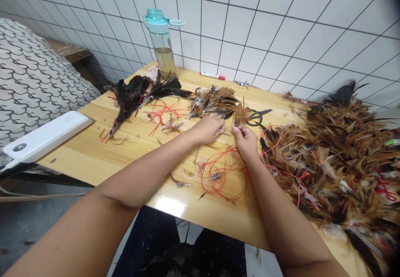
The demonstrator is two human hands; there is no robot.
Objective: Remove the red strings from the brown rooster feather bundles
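Observation:
Pinched upright between the thumb and fingers of my right hand (246,141) is a small bunch of brown feathers (242,113). My left hand (210,129) is closed just to its left, knuckles up, in front of a loose pile of brown and black feathers (215,98). A thin pale sliver shows by its fingertips; what those fingers hold is hidden. Behind my right hand lie dark-handled scissors (256,118). Loops of red string (218,175) rest on the table between my forearms.
A large heap of brown feathers (337,152) covers the table's right side. Black feathers (134,93) lie at left, beside more red string (164,116). A water bottle (162,48) and a marker (212,76) are near the tiled wall. A white power bank (46,135) sits at the left edge.

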